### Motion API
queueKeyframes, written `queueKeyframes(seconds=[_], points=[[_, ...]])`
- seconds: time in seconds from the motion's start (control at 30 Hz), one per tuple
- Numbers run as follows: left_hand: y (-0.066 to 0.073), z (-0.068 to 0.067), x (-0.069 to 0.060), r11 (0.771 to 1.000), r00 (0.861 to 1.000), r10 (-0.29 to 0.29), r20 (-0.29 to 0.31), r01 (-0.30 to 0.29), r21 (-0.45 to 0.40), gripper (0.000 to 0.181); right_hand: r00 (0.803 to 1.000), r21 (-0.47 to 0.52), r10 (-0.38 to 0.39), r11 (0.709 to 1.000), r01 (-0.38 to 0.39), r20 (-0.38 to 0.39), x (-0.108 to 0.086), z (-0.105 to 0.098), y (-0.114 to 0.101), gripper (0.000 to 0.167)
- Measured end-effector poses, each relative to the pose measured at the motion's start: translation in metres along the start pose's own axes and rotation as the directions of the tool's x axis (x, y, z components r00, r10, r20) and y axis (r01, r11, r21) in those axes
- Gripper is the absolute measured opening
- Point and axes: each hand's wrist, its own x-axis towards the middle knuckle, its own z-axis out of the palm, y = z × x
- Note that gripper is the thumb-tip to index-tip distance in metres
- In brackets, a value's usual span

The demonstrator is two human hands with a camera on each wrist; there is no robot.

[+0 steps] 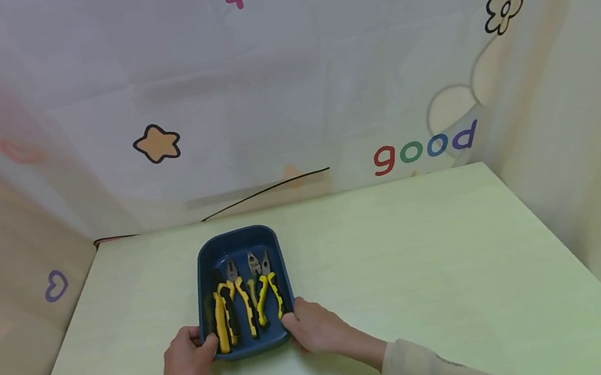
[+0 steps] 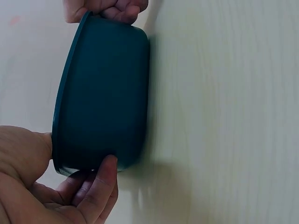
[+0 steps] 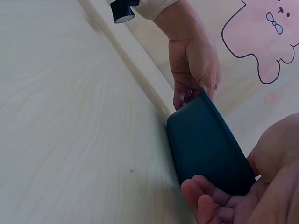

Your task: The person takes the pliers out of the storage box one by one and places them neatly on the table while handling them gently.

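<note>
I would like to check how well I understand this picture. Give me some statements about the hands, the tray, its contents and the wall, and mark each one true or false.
1. The left hand and the right hand both hold the dark blue, rounded rectangular tray. True.
2. The pliers with yellow-and-black handles lie outside the tray. False: they lie inside it.
3. The visible metal heads point toward the person. False: they point toward the tray's far end.
4. In the head view, the multicoloured word "good" is right of the tray. True.
5. The orange, black-outlined star appears left of that word. True.
</note>
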Motion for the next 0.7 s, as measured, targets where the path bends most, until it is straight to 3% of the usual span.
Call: queueKeyframes(seconds=[0.7], points=[[0.016, 0.022, -0.007, 0.999, 0.999, 0.044, 0.021, -0.044, -0.017, 0.028, 1.000, 0.006, -0.001, 1.000, 0.001, -0.007, -0.017, -0.018, 0.016, 0.021]])
